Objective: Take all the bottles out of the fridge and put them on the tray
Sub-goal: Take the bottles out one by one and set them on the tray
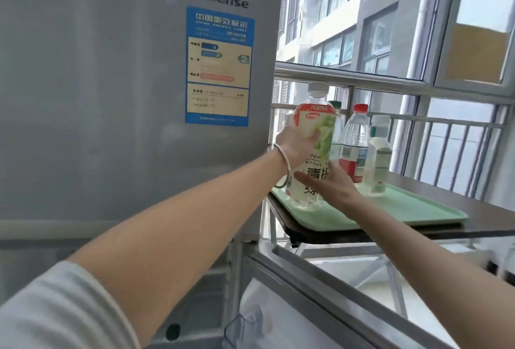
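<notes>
A tall green-tea bottle with a white cap and a pale green label stands at the near left corner of the mint-green tray. My left hand wraps its upper body; a silver bangle circles that wrist. My right hand presses against its lower label from the right. Behind it on the tray stand a red-capped water bottle, a clear bottle with a pale label, and a green-capped bottle, mostly hidden.
The silver fridge fills the left, its upper door closed. Its lower door hangs open below my right arm. The tray rests on a dark table beside a window railing.
</notes>
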A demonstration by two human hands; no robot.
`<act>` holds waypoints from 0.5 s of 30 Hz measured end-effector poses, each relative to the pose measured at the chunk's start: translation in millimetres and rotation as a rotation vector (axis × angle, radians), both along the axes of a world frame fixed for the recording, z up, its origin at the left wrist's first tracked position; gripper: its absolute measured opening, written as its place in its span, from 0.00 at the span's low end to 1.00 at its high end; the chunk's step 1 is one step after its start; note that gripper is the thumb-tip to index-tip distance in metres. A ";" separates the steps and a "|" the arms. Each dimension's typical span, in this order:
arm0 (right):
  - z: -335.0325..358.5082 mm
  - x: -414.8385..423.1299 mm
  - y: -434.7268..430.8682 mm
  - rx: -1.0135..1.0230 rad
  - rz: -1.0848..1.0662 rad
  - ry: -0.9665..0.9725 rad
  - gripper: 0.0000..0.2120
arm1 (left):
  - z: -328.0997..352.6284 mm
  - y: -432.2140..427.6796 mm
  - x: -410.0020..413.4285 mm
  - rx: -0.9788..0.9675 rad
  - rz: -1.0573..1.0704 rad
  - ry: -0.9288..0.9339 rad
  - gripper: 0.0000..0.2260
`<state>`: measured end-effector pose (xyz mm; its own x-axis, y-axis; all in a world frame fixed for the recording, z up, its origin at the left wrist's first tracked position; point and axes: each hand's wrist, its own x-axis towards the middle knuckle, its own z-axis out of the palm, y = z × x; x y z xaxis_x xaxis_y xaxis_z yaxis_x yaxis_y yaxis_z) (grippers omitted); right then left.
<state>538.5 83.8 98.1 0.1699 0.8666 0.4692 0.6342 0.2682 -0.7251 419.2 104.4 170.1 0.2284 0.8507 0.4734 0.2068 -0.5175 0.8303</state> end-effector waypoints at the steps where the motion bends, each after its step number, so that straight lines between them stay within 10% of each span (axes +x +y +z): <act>1: 0.5 -1.9 0.6 0.004 0.005 -0.002 0.27 | -1.1 1.6 -0.3 0.004 0.009 0.002 0.22; 7: 7.3 -7.0 -10.3 -0.032 -0.067 -0.065 0.27 | -8.9 -5.9 -1.8 -0.094 0.093 0.084 0.32; 15: 24.4 -68.4 -64.4 0.369 -0.168 -0.267 0.12 | -9.5 -83.0 -39.9 0.268 0.247 0.414 0.13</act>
<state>470.1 19.4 122.5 0.1248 0.6051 0.7863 0.8417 0.3551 -0.4068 379.4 21.4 160.6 0.2508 0.7647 0.5936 0.6303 -0.5944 0.4994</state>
